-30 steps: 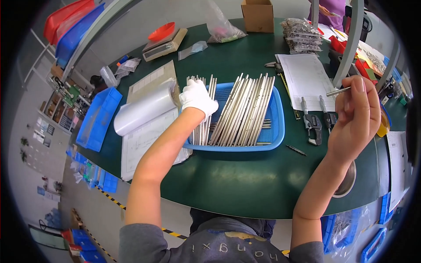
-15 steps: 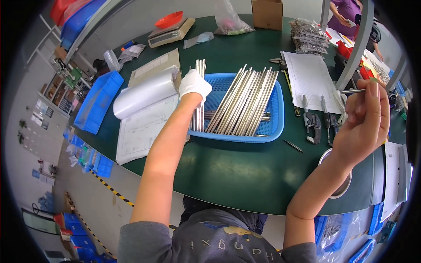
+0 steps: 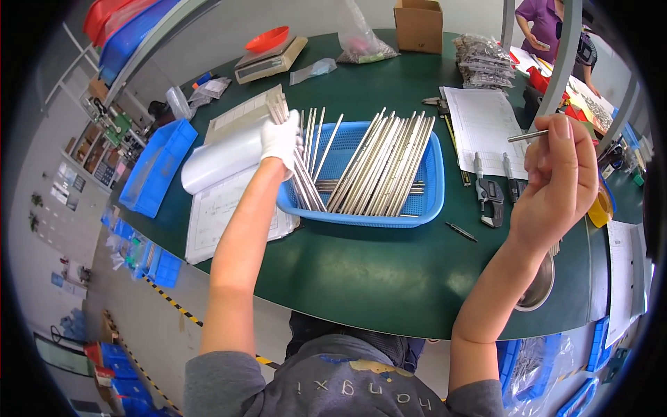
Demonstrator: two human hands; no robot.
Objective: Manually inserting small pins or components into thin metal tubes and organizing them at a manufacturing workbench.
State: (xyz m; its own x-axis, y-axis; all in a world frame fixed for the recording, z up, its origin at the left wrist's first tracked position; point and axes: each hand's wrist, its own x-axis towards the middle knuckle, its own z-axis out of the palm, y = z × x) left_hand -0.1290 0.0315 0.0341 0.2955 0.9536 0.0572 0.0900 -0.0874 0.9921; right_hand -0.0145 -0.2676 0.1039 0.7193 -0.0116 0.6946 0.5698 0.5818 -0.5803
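My left hand [image 3: 280, 137], in a white glove, grips a fanned bundle of thin metal rods [image 3: 306, 163] over the left end of a blue basket [image 3: 425, 201]. More metal rods [image 3: 381, 167] lie slanted inside the basket. My right hand [image 3: 559, 182], bare, is raised at the right and pinches a single short metal rod [image 3: 526, 135] between thumb and fingertips, well above the green table [image 3: 361, 271].
Rolled white paper and printed sheets [image 3: 222, 174] lie left of the basket. A paper form [image 3: 483, 128], two digital calipers [image 3: 490, 191] and a pen [image 3: 460, 231] lie to its right. A scale with a red dish [image 3: 269, 52], a cardboard box [image 3: 418, 24] and another person [image 3: 538, 24] are at the far side.
My left hand has lifted the bundle of rods and tilted it, so the rods fan out more. My right hand stays raised with the single rod.
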